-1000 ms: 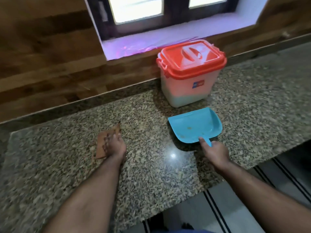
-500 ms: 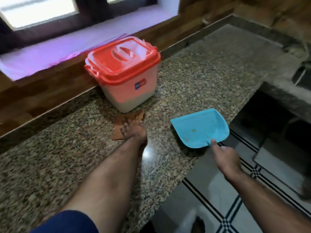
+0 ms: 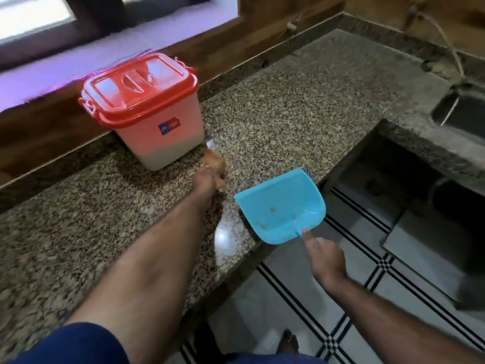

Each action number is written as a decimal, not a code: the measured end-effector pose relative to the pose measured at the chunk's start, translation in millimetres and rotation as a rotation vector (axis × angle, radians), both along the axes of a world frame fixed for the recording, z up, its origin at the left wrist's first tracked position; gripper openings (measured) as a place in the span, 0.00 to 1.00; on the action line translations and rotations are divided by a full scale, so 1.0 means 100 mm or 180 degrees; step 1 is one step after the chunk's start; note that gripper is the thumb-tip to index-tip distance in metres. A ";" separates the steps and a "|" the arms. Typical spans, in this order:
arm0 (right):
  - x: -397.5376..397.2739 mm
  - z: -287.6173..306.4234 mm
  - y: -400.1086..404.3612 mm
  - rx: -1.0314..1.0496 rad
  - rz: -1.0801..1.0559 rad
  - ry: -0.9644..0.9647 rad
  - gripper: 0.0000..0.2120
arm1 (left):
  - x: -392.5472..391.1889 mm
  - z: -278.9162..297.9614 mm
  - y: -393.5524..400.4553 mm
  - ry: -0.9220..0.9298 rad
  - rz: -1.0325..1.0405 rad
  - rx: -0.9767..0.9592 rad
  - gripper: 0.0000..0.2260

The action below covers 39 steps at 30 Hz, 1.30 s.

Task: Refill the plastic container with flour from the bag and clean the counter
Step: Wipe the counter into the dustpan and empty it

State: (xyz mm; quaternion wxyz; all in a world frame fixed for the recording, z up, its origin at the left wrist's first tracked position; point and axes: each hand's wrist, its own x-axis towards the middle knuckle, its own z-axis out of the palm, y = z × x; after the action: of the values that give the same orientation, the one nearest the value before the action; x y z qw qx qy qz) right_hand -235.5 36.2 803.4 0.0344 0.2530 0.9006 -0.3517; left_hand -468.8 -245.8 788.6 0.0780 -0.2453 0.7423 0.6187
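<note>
Nearest, the right hand (image 3: 324, 254) is closed around the thin handle of the blue dustpan (image 3: 282, 206), whose scoop juts past the near edge of the granite counter (image 3: 275, 109), its lip resting on the stone. A few specks lie in the pan. It looks light, stiff plastic, so the handle is the right place to grip, but it will likely tip easily if the wrist rolls.

Just left of it, the left hand (image 3: 207, 179) presses a small brownish cloth (image 3: 214, 161) against the counter; it is blurred, and I cannot tell how the fingers are curled around it. The cloth looks soft and should bunch under pressure, so a flat palm would suit it better.

Further back stands the plastic container (image 3: 154, 127), its red lid (image 3: 139, 88) on, flour showing low inside. It sits close behind the cloth and stands in the way of a sweep along the wall. With flour inside, I judge it needs 2 hands low on its walls.

Far right is a sink (image 3: 462, 111), well apart.
</note>
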 end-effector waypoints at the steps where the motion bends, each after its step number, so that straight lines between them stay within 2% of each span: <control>1: 0.09 -0.03 0.02 -0.0005 0.0035 0.0015 0.36 | 0.03 -0.03 -0.06 -0.0029 0.0154 0.0134 0.16; 3: 0.28 -0.11 0.07 -0.0036 0.0052 0.0011 0.34 | 0.10 -0.02 -0.16 0.0002 0.0356 0.0408 0.18; 7: 0.64 -0.32 0.28 -0.0008 0.0047 -0.0208 0.35 | 0.20 0.06 -0.23 0.0175 0.0518 0.0178 0.21; 13: 1.02 -0.51 0.53 0.0389 0.0377 -0.0801 0.36 | 0.24 0.23 -0.06 0.0435 0.0305 -0.0069 0.21; 22: 1.02 -0.57 0.42 0.0302 0.0584 -0.0951 0.34 | 0.14 0.24 0.14 0.0424 -0.0258 -0.0582 0.20; 28: 0.95 -0.59 0.33 0.0192 0.0612 -0.0951 0.32 | 0.04 0.23 0.12 0.0481 -0.0751 -0.1657 0.20; 34: 0.87 -0.66 0.32 0.0315 0.0680 -0.0945 0.33 | 0.05 0.03 0.14 0.0556 -0.1498 -0.2552 0.14; 37: 0.86 -0.74 0.31 0.0373 0.0686 -0.0899 0.35 | 0.11 -0.16 0.31 -0.0041 -0.2050 -0.2962 0.26; 39: 0.85 -0.77 0.30 0.0385 0.0719 -0.0888 0.34 | 0.15 -0.27 0.43 -0.0063 -0.2312 -0.3102 0.27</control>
State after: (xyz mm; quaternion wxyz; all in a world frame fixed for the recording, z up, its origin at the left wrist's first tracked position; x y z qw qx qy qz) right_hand -150.5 66.6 726.6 0.1829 0.1982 0.9293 -0.2524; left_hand -453.7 -202.7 761.8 0.1696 0.0104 0.9756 0.1392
